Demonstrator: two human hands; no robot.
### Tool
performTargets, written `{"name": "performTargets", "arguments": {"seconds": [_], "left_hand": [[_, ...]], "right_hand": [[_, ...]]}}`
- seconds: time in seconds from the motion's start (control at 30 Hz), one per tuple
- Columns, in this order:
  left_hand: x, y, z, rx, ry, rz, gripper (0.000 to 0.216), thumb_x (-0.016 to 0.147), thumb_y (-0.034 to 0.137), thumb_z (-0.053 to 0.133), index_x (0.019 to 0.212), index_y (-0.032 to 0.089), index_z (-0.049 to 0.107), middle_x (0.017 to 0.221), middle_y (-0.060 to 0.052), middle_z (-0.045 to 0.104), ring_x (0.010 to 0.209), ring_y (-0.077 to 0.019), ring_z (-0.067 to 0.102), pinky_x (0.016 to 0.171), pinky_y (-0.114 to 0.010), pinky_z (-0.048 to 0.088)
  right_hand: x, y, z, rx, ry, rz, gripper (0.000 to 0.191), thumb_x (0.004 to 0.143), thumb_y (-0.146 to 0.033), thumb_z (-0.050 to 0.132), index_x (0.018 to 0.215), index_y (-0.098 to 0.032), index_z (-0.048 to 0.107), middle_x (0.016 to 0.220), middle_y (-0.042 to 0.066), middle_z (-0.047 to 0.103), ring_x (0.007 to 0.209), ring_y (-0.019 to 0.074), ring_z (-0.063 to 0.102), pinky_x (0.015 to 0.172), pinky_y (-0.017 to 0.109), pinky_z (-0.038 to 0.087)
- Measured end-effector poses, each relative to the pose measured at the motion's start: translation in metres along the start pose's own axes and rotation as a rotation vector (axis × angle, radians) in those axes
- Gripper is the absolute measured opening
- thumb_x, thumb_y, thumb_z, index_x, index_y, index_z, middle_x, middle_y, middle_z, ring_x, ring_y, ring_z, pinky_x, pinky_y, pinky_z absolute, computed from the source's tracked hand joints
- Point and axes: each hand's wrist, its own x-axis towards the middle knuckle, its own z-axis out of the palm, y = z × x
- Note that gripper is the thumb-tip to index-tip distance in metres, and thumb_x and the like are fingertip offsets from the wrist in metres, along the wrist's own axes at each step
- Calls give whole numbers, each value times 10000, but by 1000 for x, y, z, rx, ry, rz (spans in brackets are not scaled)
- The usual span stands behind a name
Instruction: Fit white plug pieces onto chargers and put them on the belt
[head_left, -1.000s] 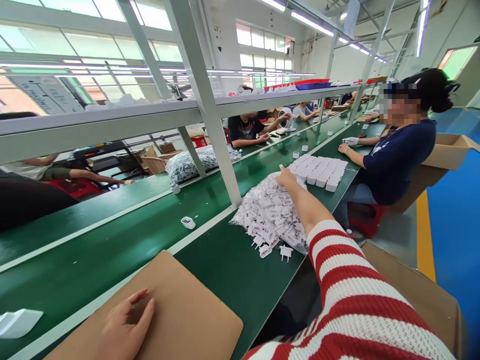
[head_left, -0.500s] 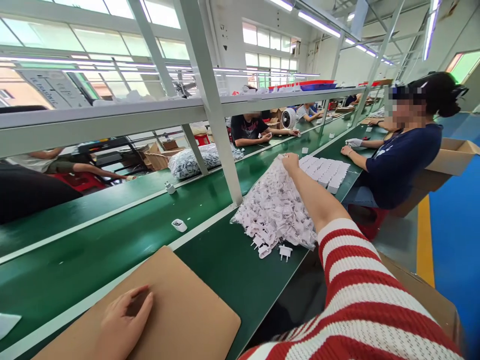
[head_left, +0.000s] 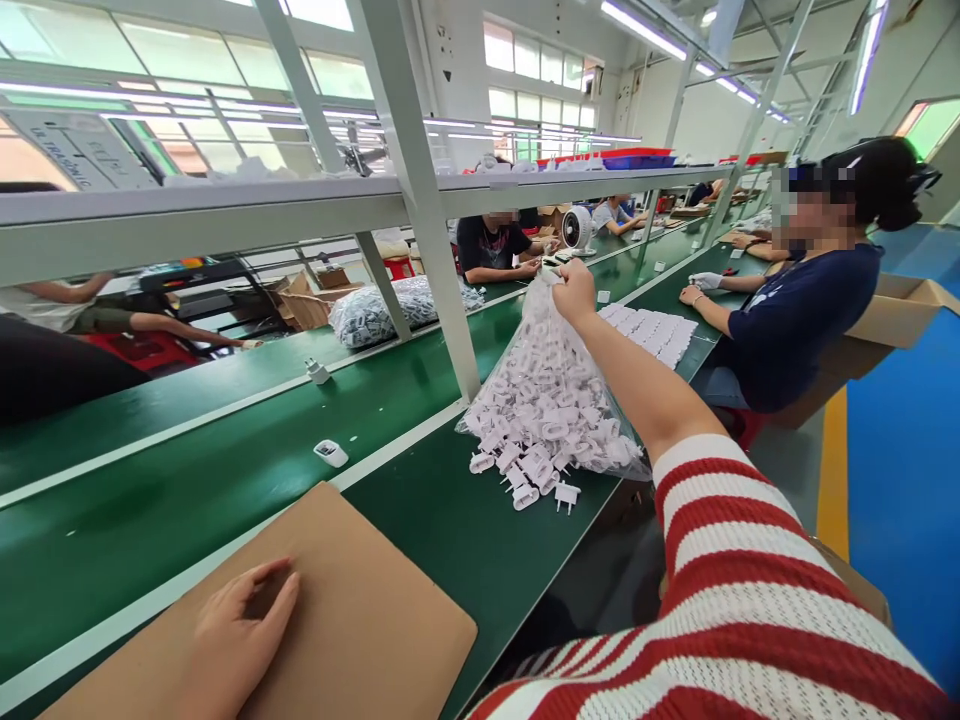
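Observation:
My right hand is closed on the gathered top end of a clear plastic bag and holds it up. Inside the bag are many small white plug parts, and several spill from its mouth onto the green bench. One two-pin plug part lies alone by the bench edge. My left hand rests on a brown cardboard sheet, thumb and fingers apart with nothing between them.
Left of the bench runs a green conveyor belt carrying a white oval part and a white plug. White parts in rows lie beyond the bag. A metal post stands near it. A co-worker sits at right.
My right hand has lifted the bag's end higher, stretching the bag upward, and more plug parts have slid out at its mouth. The belt parts have shifted left in view. My left hand stays on the cardboard.

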Motion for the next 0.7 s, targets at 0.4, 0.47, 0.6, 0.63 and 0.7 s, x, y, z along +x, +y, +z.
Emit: {"name": "performTargets", "arguments": {"seconds": [0.4, 0.47, 0.6, 0.63, 0.7], "left_hand": [[4, -8, 9, 103, -66, 230, 664, 915, 664, 446, 1382, 236, 642, 1552, -99, 558, 1496, -321, 444, 1284, -506, 302], [7, -9, 12, 190, -171, 242, 701, 935, 679, 404, 1478, 279, 596, 1657, -65, 428, 1574, -330, 307, 1311, -567, 171], [13, -4, 19, 266, -282, 277, 707, 967, 680, 365, 1574, 339, 491, 1728, -21, 267, 1619, -327, 166, 1302, -611, 49], [13, -1, 21, 265, -290, 297, 700, 973, 676, 372, 1577, 341, 487, 1731, -21, 255, 1620, -325, 160, 1302, -603, 41], [13, 7, 25, 252, -299, 336, 672, 983, 660, 402, 1569, 344, 498, 1732, -24, 255, 1620, -324, 163, 1302, -592, 33]], "right_hand": [[-38, 48, 3, -291, -284, 140, 98, 929, -172, 592, 935, -172, 690, 1086, 105, 646, 1005, 242, 583, 878, 346, 471], [-46, 48, 4, -348, -402, 140, 77, 898, -196, 660, 951, -155, 699, 1007, 93, 672, 978, 247, 614, 894, 389, 492], [-74, 24, -1, -437, -472, 24, 290, 818, -108, 664, 1105, -95, 698, 1171, 215, 667, 1216, 391, 564, 1060, 571, 390], [-87, 12, -3, -442, -467, -35, 374, 808, -87, 648, 1181, -93, 677, 1270, 246, 633, 1304, 429, 500, 1105, 608, 328], [-121, -18, -4, -402, -492, -189, 497, 814, -85, 623, 1307, -146, 625, 1406, 228, 575, 1393, 426, 414, 1155, 589, 272]]}}
